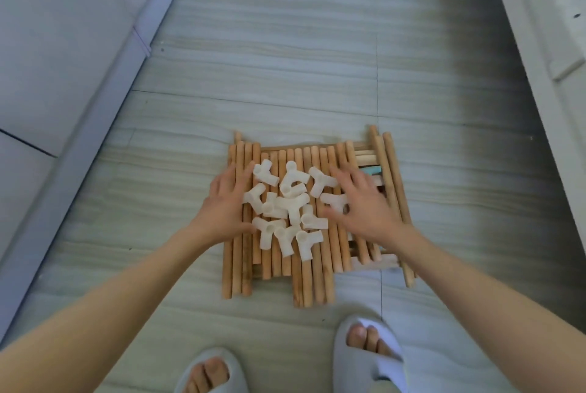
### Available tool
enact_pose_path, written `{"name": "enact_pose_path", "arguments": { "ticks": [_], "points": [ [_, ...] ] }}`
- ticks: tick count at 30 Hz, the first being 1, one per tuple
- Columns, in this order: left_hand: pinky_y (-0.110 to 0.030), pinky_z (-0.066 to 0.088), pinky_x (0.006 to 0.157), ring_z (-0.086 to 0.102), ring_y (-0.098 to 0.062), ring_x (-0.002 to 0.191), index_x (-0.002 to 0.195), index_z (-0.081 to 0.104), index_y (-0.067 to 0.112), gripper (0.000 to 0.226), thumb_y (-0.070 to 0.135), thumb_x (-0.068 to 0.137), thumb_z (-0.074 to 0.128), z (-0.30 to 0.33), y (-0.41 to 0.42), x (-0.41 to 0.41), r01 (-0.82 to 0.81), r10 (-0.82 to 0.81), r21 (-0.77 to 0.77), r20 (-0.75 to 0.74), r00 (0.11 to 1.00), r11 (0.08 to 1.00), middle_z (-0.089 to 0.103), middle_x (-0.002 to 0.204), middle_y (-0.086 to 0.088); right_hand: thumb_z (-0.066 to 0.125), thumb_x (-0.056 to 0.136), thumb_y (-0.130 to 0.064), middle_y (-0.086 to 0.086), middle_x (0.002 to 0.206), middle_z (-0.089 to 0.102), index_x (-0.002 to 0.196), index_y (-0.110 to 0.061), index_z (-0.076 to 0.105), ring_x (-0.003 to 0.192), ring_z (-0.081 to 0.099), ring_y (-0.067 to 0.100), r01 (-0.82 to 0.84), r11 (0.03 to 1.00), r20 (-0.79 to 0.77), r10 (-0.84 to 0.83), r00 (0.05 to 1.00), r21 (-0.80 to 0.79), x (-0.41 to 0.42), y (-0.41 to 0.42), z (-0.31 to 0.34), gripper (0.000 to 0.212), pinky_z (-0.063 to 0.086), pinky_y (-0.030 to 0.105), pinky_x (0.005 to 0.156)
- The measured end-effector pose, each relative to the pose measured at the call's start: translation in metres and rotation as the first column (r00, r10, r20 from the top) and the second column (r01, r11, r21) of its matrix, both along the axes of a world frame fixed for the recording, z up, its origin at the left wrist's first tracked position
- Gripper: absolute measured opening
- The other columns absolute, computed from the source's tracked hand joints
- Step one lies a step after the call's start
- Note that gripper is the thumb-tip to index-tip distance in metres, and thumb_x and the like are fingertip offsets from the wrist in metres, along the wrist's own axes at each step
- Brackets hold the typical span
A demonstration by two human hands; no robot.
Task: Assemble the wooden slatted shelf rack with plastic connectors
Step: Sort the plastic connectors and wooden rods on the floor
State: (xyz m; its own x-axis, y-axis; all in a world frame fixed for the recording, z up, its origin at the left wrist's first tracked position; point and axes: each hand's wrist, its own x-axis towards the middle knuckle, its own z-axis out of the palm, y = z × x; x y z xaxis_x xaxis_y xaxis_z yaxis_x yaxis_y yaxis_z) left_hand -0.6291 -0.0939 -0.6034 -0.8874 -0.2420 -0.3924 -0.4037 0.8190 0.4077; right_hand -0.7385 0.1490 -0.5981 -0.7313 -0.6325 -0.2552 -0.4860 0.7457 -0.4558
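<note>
A stack of round wooden dowels [318, 275] lies on the floor just ahead of my feet, over slatted wooden panels [371, 158]. Several white plastic T-shaped connectors [293, 202] are heaped on top of the dowels. My left hand [226, 202] rests flat with straight fingers on the left side of the heap, touching the connectors there. My right hand [361, 202] lies spread on the right side, its fingers over one connector [333, 200]. Neither hand grips anything.
Pale wood-grain floor tiles [285, 75] stretch ahead. A grey sofa or bed edge [79, 91] runs along the left. White furniture [555, 44] stands at the right. My feet in grey slippers [367, 351] stand just behind the stack. A teal piece [372, 169] shows among the slats.
</note>
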Motion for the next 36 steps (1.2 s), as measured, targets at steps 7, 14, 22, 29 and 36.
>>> {"name": "enact_pose_path", "arguments": {
  "ticks": [7, 14, 22, 29, 36],
  "points": [
    [-0.054, 0.008, 0.115, -0.029, -0.024, 0.140, 0.141, -0.018, 0.048, 0.129, 0.064, 0.055, 0.077, -0.015, -0.001, -0.028, 0.294, -0.278, -0.099, 0.147, 0.949, 0.951, -0.035, 0.150, 0.004, 0.051, 0.058, -0.086, -0.009, 0.143, -0.044, 0.132, -0.050, -0.034, 0.138, -0.032, 0.027, -0.286, 0.905, 0.032, 0.291, 0.956, 0.314, 0.008, -0.022, -0.024, 0.118, 0.008, 0.066, 0.107],
    [-0.049, 0.023, 0.114, -0.003, -0.022, 0.144, 0.142, 0.026, 0.041, 0.098, 0.068, 0.059, 0.071, -0.027, -0.010, -0.024, 0.321, -0.324, 0.056, 0.062, 0.944, 0.945, -0.022, 0.147, 0.018, 0.047, 0.062, -0.083, -0.004, 0.155, -0.011, 0.143, -0.037, 0.003, 0.140, -0.015, 0.035, -0.310, 0.905, -0.033, 0.333, 0.942, 0.292, 0.002, -0.034, -0.035, 0.103, 0.024, 0.064, 0.102],
    [-0.055, 0.030, 0.105, 0.000, -0.022, 0.141, 0.134, 0.035, 0.040, 0.075, 0.063, 0.066, 0.057, -0.028, 0.003, -0.016, 0.286, -0.286, 0.010, 0.052, 0.957, 0.958, -0.020, 0.146, 0.018, 0.049, 0.067, -0.068, 0.001, 0.147, 0.020, 0.134, -0.030, 0.030, 0.137, 0.005, 0.034, -0.177, 0.972, -0.104, 0.194, 0.975, 0.156, 0.012, -0.045, -0.034, 0.080, 0.035, 0.058, 0.097],
    [-0.043, 0.043, 0.093, 0.019, -0.029, 0.133, 0.127, 0.045, 0.039, 0.060, 0.058, 0.070, 0.055, -0.033, 0.018, -0.003, 0.137, -0.141, -0.055, -0.092, 0.986, 0.989, 0.007, 0.149, -0.002, 0.052, 0.071, -0.066, 0.003, 0.144, 0.027, 0.135, -0.029, 0.028, 0.136, 0.011, 0.037, -0.160, 0.951, -0.153, 0.205, 0.967, 0.266, 0.014, -0.052, -0.032, 0.078, 0.042, 0.054, 0.087],
    [-0.041, 0.048, 0.080, 0.020, -0.029, 0.130, 0.123, 0.046, 0.034, 0.058, 0.058, 0.070, 0.053, -0.033, 0.030, -0.008, 0.058, -0.066, -0.116, -0.064, 0.996, 0.992, 0.005, 0.144, 0.003, 0.057, 0.069, -0.055, 0.003, 0.137, 0.036, 0.130, -0.027, 0.037, 0.130, 0.021, 0.037, -0.159, 0.953, -0.159, 0.204, 0.966, 0.257, 0.016, -0.044, -0.028, 0.070, 0.050, 0.046, 0.078]
  ]
}}
